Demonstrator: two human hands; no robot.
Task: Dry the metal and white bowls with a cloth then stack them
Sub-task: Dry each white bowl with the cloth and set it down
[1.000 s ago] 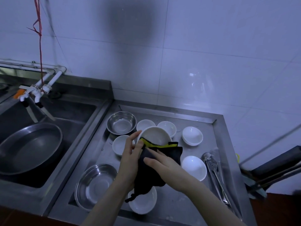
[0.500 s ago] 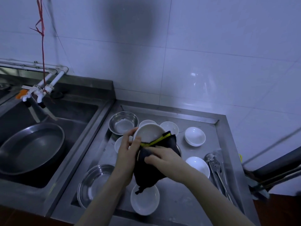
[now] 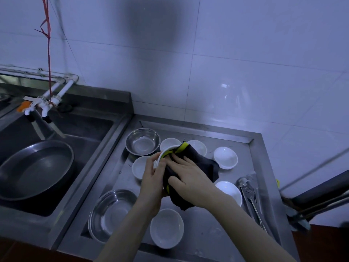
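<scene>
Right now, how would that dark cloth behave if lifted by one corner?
Probably floppy: the cloth drapes over the held bowl and hangs in folds below the right hand. Likely light for its size, since it sags without pulling taut. It should grip rather than slip, as the fingers press it flat.

I find nothing legible anywhere in my view: no text, label, brand, number or sign.
</scene>
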